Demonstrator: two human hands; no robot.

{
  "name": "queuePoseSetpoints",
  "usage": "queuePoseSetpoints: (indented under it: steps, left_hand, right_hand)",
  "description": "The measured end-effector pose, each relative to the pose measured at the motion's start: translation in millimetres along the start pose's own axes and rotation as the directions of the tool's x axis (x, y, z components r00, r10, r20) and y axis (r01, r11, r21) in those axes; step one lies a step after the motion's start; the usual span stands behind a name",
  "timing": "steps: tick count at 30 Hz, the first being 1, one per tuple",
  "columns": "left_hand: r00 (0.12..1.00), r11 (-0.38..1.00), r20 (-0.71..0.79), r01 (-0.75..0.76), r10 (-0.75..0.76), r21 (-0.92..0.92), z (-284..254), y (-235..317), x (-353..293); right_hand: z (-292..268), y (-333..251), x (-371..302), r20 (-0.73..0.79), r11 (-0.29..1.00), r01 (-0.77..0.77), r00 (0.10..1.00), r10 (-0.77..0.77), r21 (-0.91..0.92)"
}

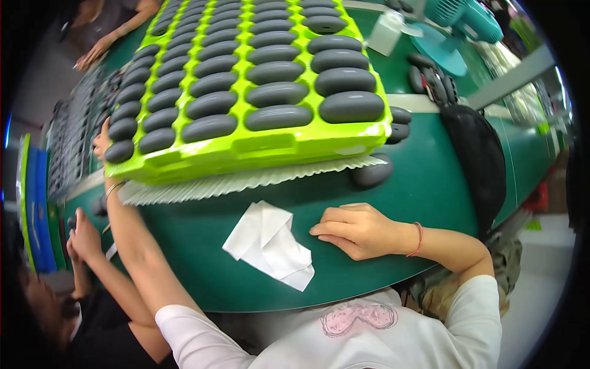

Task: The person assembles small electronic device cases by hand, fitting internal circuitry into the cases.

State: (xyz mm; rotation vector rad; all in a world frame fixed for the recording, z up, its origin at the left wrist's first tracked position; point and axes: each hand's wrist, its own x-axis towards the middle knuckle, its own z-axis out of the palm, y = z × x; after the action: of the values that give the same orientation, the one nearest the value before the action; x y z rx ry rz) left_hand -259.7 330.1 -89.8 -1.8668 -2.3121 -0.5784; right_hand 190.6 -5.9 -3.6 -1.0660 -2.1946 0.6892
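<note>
A large lime-green tray point(270, 147) is filled with rows of smooth dark grey oval pieces point(209, 128). My left arm reaches along its left side, and my left hand point(101, 142) grips that edge, partly hidden behind the tray. A white pleated sheet point(258, 183) sticks out beneath the tray's near side. My right hand point(362, 230) rests closed on the green table, thumb against curled fingers; whatever may be inside is hidden. Just left of it lies a crumpled white cloth point(270, 243). One loose grey oval piece point(372, 172) sits by the tray's near right corner.
At the back right stand a teal fan point(455, 37) and a white bottle point(386, 34). A black pouch point(476, 160) lies along the right edge. A co-worker's hands point(85, 237) are close on my left; another person's hand point(98, 52) is at the far left.
</note>
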Motion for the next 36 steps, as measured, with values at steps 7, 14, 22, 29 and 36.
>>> queuePoseSetpoints:
  steps: [7,14,22,29,36]
  left_hand:
    - [0.991,0.993,-0.076,-0.109,0.106,-0.040,-50,-3,29]
    - [0.974,0.975,-0.142,-0.193,0.177,-0.110,-80,46,-17]
    - [0.929,0.937,-0.245,-0.319,0.278,-0.145,-71,19,106]
    - [0.756,0.876,-0.535,-0.479,0.376,-0.061,-138,29,87]
    - [0.843,0.436,-0.491,-0.535,0.219,-0.724,-265,197,-100]
  right_hand:
    - [10,-2,2,-0.055,0.994,0.076,0.996,-0.072,0.078]
    - [9,-5,1,-0.021,0.991,0.049,0.999,-0.047,0.122]
    - [9,-1,-3,-0.058,0.985,0.065,0.997,-0.056,0.161]
    - [13,-1,-4,-0.092,0.978,0.085,0.993,-0.069,0.189]
    - [6,2,-11,-0.137,0.961,0.028,0.990,0.010,0.274]
